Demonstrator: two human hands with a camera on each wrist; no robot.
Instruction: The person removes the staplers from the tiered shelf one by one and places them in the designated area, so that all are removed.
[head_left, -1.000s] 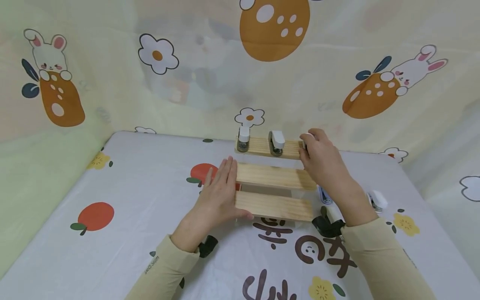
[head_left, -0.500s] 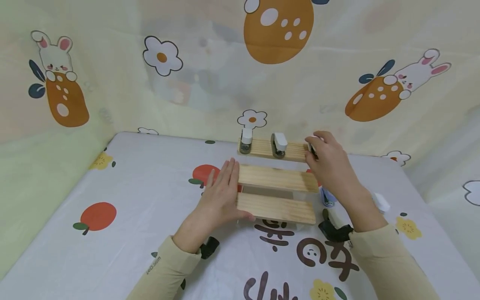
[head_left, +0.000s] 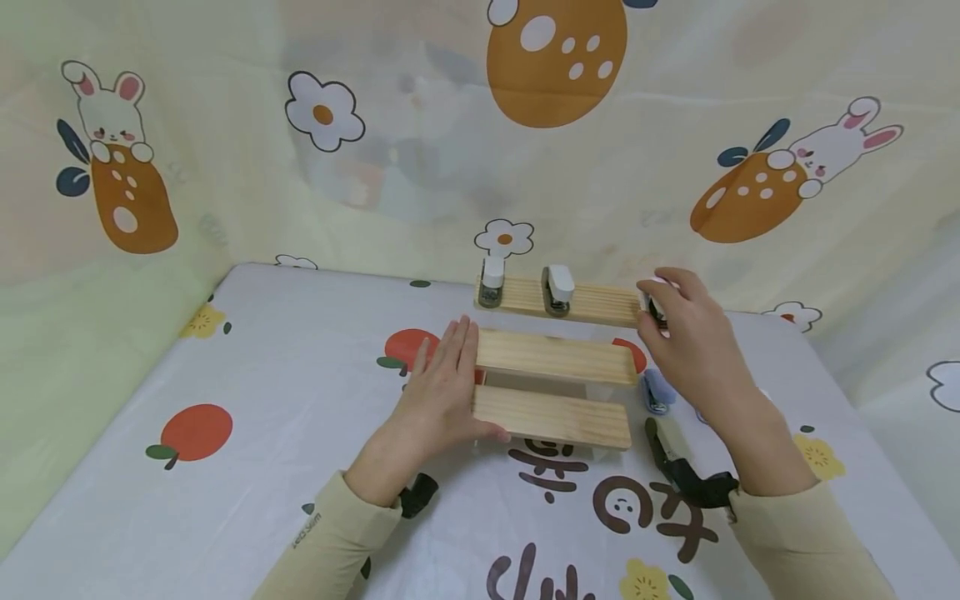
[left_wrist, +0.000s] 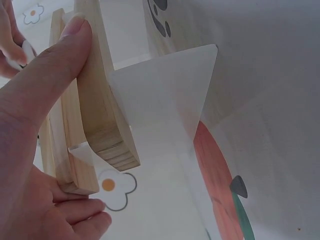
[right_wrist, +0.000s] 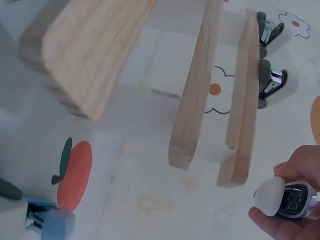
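Observation:
A stepped rack of wooden slats (head_left: pixel 555 354) on translucent side supports stands mid-table. My left hand (head_left: pixel 442 392) rests against its left end with straight fingers; in the left wrist view the thumb (left_wrist: pixel 55 65) lies along the front slat. My right hand (head_left: pixel 693 342) pinches a small white stapler (right_wrist: pixel 272 196) between thumb and fingers, just off the right end of the top slat (head_left: pixel 607 304). Two more white staplers stand on that slat, one stapler (head_left: pixel 491 282) at its left end and another stapler (head_left: pixel 558 289) near its middle.
A blue stapler (head_left: pixel 657 390) lies on the patterned tablecloth (head_left: pixel 300 383) right of the rack. Beside it is another white stapler (right_wrist: pixel 12 215), mostly hidden by my right forearm in the head view. A printed cloth wall (head_left: pixel 420 183) rises close behind the rack.
My right hand has moved right with the white stapler, from over the top slat's right end to beyond it. My left hand keeps its place on the rack.

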